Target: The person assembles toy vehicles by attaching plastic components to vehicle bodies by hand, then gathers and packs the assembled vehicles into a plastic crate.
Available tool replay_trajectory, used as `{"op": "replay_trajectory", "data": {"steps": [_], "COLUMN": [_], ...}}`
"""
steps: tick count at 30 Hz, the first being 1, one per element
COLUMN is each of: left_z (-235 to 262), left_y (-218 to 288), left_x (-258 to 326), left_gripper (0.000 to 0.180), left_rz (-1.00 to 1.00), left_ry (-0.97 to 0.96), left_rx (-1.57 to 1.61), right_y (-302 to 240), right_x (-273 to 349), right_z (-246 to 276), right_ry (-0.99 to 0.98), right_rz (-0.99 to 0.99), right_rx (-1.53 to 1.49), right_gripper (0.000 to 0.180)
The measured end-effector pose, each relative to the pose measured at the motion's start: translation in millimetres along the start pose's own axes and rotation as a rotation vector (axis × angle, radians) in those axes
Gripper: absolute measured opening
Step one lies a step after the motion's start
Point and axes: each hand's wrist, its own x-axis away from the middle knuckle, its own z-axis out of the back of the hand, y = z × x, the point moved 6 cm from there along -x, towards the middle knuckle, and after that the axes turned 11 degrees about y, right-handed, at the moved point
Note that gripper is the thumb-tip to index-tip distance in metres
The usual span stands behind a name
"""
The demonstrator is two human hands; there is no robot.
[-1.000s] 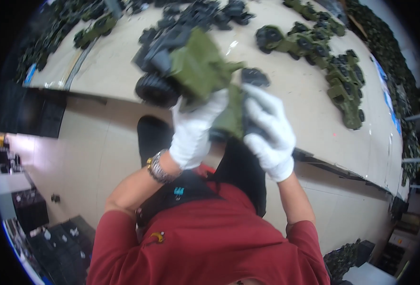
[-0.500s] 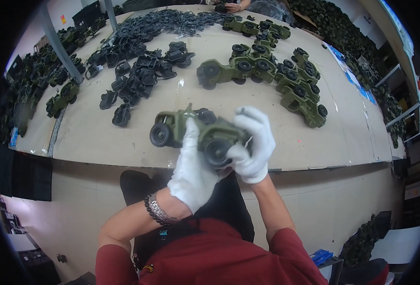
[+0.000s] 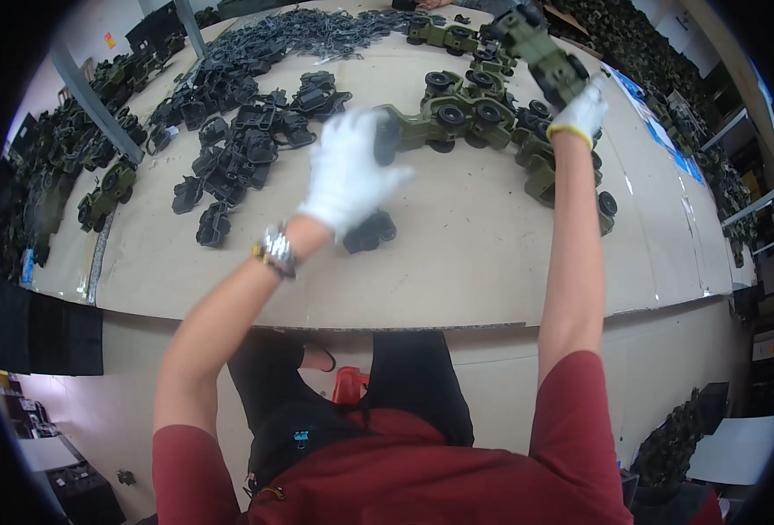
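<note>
Cardboard-covered table (image 3: 492, 262), olive toy truck (image 3: 540, 52) grasped in raised right hand (image 3: 579, 114), left hand (image 3: 348, 175) released above dark chassis part (image 3: 371, 232).

Both gloved hands up over the worktop (image 3: 457, 262)

right hand (image 3: 582, 114) has a green toy truck (image 3: 540, 52) by its back end; left hand (image 3: 349, 175) spread open above a dark chassis part (image 3: 369, 232), blurry; green trucks (image 3: 457, 114) lined up behind

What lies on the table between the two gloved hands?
In the head view, olive-green toy trucks lie on the cardboard-covered table between the left hand and the right hand.
</note>
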Motion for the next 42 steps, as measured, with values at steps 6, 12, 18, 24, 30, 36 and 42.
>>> {"op": "replay_trajectory", "data": {"steps": [6,12,18,24,30,36,42], "left_z": [-69,-54,51,132,133,164,138], "left_y": [-73,-61,-65,-61,-94,-69,-72], "left_x": [-62,-58,0,84,138,150,216], "left_gripper": [0.107,0.045,0.035,0.042,0.051,0.059,0.037], "left_rz": [0.025,0.047,-0.203,-0.282,-0.166,0.049,1.236], "left_ry": [-0.232,-0.351,-0.014,0.192,0.129,0.17,0.207], "left_rx": [0.009,-0.039,-0.141,-0.006,0.033,-0.166,0.98], "right_y": [-11,-47,-33,-27,29,-27,-4], "right_x": [55,224,357,310,202,254,254], "right_z": [-69,5,91,140,160,138,116], "right_ry": [-0.605,-1.096,-1.475,-1.07,-0.761,-1.042,-1.249], "right_rz": [0.017,0.592,1.166,0.958,0.103,1.057,0.76], "right_rx": [0.0,0.174,0.434,0.237,0.57,0.809,0.758], "right_gripper": [0.079,0.041,0.057,0.037,0.036,0.061,0.057]}}
